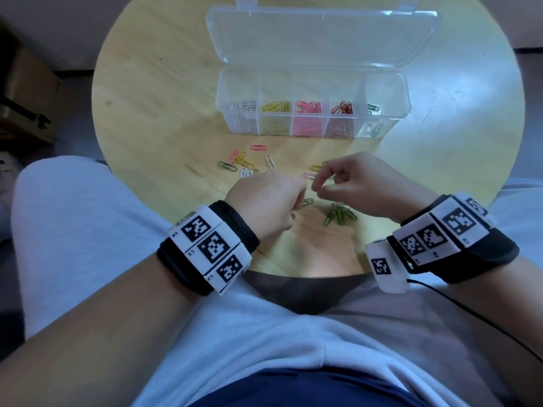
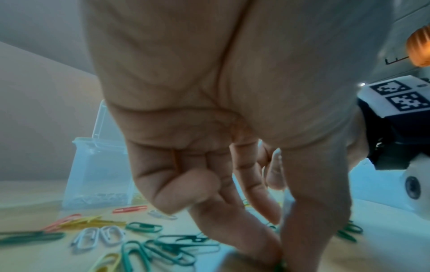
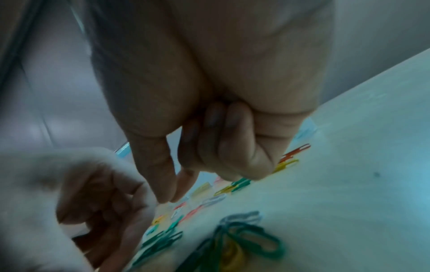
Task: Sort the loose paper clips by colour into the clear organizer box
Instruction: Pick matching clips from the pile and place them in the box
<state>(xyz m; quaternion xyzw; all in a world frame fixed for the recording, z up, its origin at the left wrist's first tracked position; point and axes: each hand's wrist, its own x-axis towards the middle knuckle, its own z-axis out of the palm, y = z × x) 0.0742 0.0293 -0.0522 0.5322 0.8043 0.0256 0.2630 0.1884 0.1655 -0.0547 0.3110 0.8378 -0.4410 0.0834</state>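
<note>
The clear organizer box (image 1: 403, 92) stands open at the back of the round table, with white, yellow, pink, red and green clips in separate compartments. Loose clips (image 1: 241, 161) of mixed colours lie in front of it, and a green pile (image 1: 340, 215) lies near the front edge. My left hand (image 1: 295, 207) is curled over the table. In the left wrist view its (image 2: 280, 257) thumb and forefinger pinch a bit of green clip low over several green clips (image 2: 172, 246). My right hand (image 1: 317, 188) hovers beside it, thumb and forefinger tips (image 3: 168, 198) together with no clip visible between them.
The wooden table (image 1: 176, 98) has bare room to the left and right of the box. The box lid (image 1: 323, 39) lies back behind it. My lap is under the near table edge. A cable (image 1: 470, 306) runs from my right wristband.
</note>
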